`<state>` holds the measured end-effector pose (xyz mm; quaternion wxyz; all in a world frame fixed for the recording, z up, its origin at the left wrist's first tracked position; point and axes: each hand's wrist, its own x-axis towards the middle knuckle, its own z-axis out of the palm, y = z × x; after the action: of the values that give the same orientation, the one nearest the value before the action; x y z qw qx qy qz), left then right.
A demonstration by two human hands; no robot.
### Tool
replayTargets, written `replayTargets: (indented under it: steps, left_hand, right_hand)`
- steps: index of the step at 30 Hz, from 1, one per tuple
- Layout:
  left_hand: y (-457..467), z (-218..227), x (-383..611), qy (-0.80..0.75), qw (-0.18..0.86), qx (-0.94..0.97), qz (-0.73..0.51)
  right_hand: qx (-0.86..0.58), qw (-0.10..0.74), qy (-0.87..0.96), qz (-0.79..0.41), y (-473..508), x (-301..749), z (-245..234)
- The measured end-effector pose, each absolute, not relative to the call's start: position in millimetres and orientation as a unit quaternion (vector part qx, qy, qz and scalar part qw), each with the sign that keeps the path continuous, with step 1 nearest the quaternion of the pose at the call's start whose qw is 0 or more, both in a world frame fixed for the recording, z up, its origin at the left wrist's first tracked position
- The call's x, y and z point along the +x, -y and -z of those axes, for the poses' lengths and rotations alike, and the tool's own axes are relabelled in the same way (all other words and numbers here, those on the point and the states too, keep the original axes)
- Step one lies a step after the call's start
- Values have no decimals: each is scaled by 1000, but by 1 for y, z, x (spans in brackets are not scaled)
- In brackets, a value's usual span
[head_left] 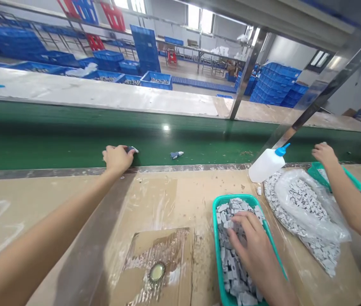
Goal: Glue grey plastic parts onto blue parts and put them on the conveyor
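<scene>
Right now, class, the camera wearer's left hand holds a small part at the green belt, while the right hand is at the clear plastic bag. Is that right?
Not quite. The right hand is at the green basket of grey parts, not the clear plastic bag; the head view shows this. The left hand does hold a small part at the green belt.

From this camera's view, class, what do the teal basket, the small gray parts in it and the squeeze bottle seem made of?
Teal basket: probably molded plastic, slightly shiny; the rim is smooth and evenly coloured.
Gray parts: plastic or metal, I can't tell; dull, pale faces fit both.
Squeeze bottle: likely plastic, satin finish; milky white body, blue nozzle.
</scene>
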<state>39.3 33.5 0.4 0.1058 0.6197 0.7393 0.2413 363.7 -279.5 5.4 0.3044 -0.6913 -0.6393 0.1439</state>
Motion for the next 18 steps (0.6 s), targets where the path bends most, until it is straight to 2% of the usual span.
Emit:
replayTargets:
  steps: [3, 7, 12, 18]
  left_hand:
    - [-27, 4, 68, -727, 67, 640, -239]
    - [-23, 13, 111, -646, 101, 729, -201]
    - [-18, 9, 136, -621, 152, 747, -185]
    - [13, -22, 121, -675, 216, 650, -276]
  right_hand:
    - [-655, 386, 584, -284, 295, 365, -16]
    - [-582, 471, 467, -472, 315, 360, -21]
    - [-533, 520, 344, -572, 336, 334, -4]
    - [-447, 537, 286, -656, 353, 310, 16]
